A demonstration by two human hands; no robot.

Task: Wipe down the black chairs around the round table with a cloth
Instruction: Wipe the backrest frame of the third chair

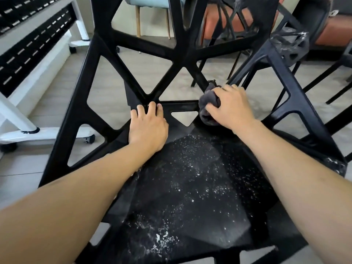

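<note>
Head view. Nearest to us lies the seat (190, 187) of the black chair (106, 60), speckled with white flecks, thickest at its front edge and thinning toward the backrest; we take the seat as our landmark. Both forearms cross above it. At the seat's far left corner, the left hand (147, 128) rests with fingers straight and spread on the lattice bar where seat meets backrest, gripping nothing. At the seat's far right corner, the right hand (231, 107) curls round a bunched dark grey cloth (208, 103) and presses it against the junction of the backrest struts. The hands are apart, separated by a small triangular opening in the frame. Beyond the seat, to its right, stand further black chairs (285, 44); the round table we cannot identify. To the seat's left stands a white wheeled stand (24, 111). Hazards, as we judge them: the cloth, wadded small, may snag in or slip through a lattice opening; wiping the struts first leaves the flecked seat untouched, and a sweep toward the front could push debris onto the floor; leaning on the left hand may tip or slide the chair.
</note>
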